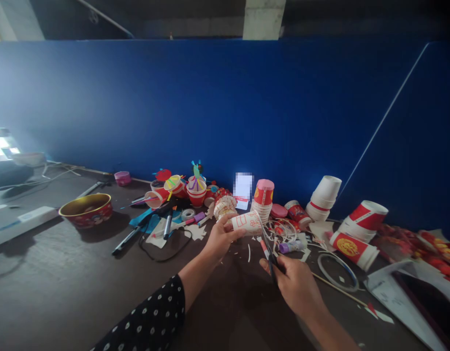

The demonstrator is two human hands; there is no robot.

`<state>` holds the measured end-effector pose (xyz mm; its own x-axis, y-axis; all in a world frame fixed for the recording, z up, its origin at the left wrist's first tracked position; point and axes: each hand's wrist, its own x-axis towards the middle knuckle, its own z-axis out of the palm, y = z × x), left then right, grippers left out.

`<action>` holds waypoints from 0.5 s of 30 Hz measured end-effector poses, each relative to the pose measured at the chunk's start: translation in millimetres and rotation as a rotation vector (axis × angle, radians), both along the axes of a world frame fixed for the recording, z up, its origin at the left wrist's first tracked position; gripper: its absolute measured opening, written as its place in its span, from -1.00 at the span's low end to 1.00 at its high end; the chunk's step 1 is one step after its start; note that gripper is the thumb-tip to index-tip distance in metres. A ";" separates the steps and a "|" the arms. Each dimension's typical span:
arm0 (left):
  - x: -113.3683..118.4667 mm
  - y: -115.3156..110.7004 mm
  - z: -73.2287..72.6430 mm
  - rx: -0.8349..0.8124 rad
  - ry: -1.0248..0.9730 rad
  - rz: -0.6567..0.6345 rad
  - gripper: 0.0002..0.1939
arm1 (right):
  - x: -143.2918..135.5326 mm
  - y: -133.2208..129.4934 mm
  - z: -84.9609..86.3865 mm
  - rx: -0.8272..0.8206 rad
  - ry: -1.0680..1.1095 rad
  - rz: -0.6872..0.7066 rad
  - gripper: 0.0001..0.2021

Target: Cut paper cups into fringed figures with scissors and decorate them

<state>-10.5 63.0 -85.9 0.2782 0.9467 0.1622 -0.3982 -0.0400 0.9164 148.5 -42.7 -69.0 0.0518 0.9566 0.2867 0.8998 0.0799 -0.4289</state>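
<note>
A white paper cup with red line drawings (246, 223) lies sideways in my left hand (222, 237), its open or cut end facing right. My right hand (291, 279) grips black-handled scissors (271, 263), fingers wrapped round the handles. The scissor blades point up toward the right end of the cup; whether they touch it is hard to tell. Paper scraps (249, 253) lie on the dark table below the cup. Just behind the cup stands a stack of white cups with a red one on top (264, 194).
A gold-rimmed bowl (86, 214) stands at the left. Decorated cups (196, 191), pens (168, 225) and tape (188, 214) lie left of centre. Cup stacks (324, 195), a ring (337, 271), a stick (338, 289) and a dark phone-like object (425, 302) are at the right. A blue partition (210, 107) rises behind.
</note>
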 end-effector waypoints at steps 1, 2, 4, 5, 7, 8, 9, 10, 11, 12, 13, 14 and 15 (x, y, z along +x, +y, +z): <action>0.2 -0.1 -0.1 -0.004 0.003 0.006 -0.44 | -0.1 0.2 -0.1 -0.003 -0.001 0.002 -0.63; 0.5 -0.3 -0.2 -0.009 0.009 0.011 -0.44 | -0.2 0.4 -0.1 -0.003 -0.003 0.001 -0.62; 0.9 -0.7 -0.5 -0.016 0.021 0.017 -0.44 | -0.6 0.9 0.2 0.001 -0.009 -0.008 -0.61; 1.0 -0.9 -0.6 -0.020 0.026 0.018 -0.44 | -0.9 1.0 0.7 0.000 -0.010 -0.011 -0.60; 1.0 -0.9 -0.9 -0.025 0.032 0.017 -0.44 | -1.3 0.9 1.7 -0.008 -0.009 -0.009 -0.57; 0.8 -0.8 -1.1 -0.027 0.032 0.016 -0.44 | -1.4 0.8 2.2 -0.013 -0.008 -0.005 -0.56; 0.6 -0.6 -1.2 -0.027 0.033 0.016 -0.44 | -1.5 0.6 2.7 -0.016 -0.007 0.000 -0.56; 0.4 -0.4 -1.3 -0.024 0.034 0.015 -0.44 | -1.4 0.4 3.0 -0.017 -0.007 0.005 -0.56; 0.2 -0.3 -1.4 -0.021 0.033 0.011 -0.43 | -1.2 0.2 3.2 -0.015 -0.008 0.009 -0.56; -0.1 -0.3 -1.3 -0.017 0.027 0.006 -0.43 | -1.0 0.0 3.2 -0.011 -0.011 0.012 -0.56; -0.3 -0.5 -1.1 -0.016 0.018 -0.002 -0.43 | -0.8 -0.2 3.2 -0.007 -0.016 0.012 -0.55; -0.6 -0.8 -0.6 -0.019 0.008 -0.010 -0.44 | -0.5 -0.5 3.0 -0.003 -0.021 0.011 -0.55; -0.9 -1.3 0.2 -0.029 0.000 -0.015 -0.46 | -0.3 -0.8 2.8 0.002 -0.029 0.009 -0.56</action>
